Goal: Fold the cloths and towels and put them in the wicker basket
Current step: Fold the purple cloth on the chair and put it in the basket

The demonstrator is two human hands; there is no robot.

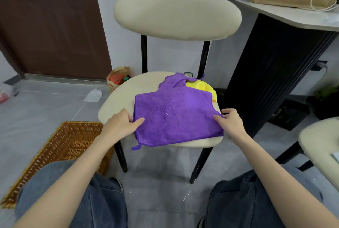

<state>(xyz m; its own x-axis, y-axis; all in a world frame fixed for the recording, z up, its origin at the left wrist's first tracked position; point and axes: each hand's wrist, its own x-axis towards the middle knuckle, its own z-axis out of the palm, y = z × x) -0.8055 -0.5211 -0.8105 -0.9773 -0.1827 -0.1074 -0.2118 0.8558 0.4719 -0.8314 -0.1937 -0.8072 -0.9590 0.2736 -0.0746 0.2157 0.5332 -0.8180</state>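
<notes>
A purple cloth (174, 115) lies flat and folded on the cream chair seat (119, 97). My left hand (121, 123) pinches its left edge, thumb on top. My right hand (229, 121) pinches its right edge. Behind it on the seat lie a second, crumpled purple cloth (176, 81) and a yellow cloth (203, 87), partly hidden under the purple ones. The wicker basket (60, 148) stands on the floor to the left of the chair, beside my left knee; what shows of its inside holds nothing.
The chair's cream backrest (176, 15) rises behind the seat. A black cabinet (275, 73) with a white top stands close on the right. Another cream seat (321, 141) sits at the right edge. A paper bag (118, 79) rests by the wall.
</notes>
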